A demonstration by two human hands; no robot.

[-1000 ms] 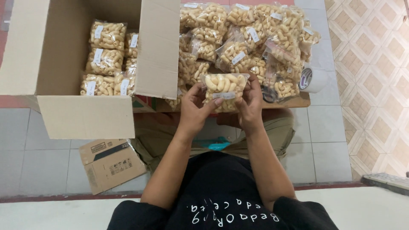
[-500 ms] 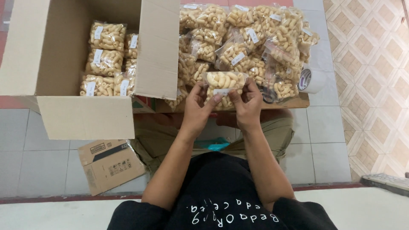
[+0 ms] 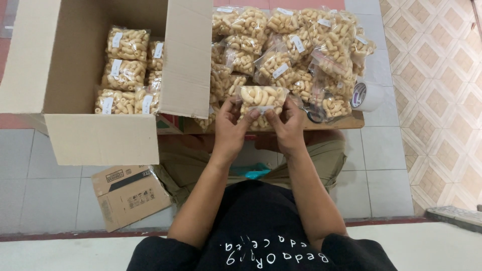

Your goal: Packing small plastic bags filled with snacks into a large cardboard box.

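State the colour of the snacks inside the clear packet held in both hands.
Pale yellowish cream, curled pieces in the clear packet; seen in the head view.

hand and arm position

your left hand (image 3: 231, 125) and right hand (image 3: 287, 128) are raised side by side in front of your torso, close together, fingers curled inward in a pinch grip. both forearms are bare and angle inward from the elbows.
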